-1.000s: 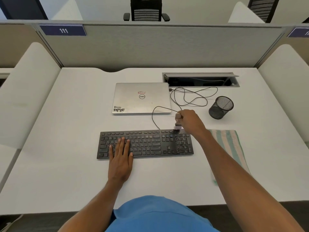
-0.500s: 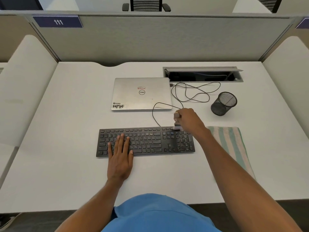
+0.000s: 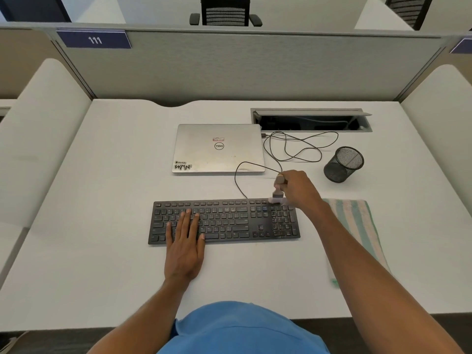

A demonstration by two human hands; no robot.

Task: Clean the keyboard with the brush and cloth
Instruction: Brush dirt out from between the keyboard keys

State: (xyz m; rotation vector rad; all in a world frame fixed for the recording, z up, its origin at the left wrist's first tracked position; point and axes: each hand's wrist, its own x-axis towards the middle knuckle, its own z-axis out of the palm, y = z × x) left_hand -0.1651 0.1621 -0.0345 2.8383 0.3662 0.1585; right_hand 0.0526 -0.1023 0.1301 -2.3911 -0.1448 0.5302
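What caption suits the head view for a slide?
Right hand holds a small brush on the keyboard at its upper-right keys; left hand rests flat on it; striped cloth lies beside.

Bright, even light falls from overhead and washes the white desk without hard edges. Shadows are faint and soft: a thin one hugs the front edge of the flat black plastic keyboard, and a slight one sits at the foot of the black wire-mesh pen cup. The closed silver metal laptop carries a dull sheen, no sharp glare. The small pale-handled brush is smeared by motion blur, its bristles a pale haze. Key legends are too soft to read. The near end of the green-and-white striped cloth is blurred. Wide-angle distortion bows the grey fabric partition and splays the desk's sides outward.
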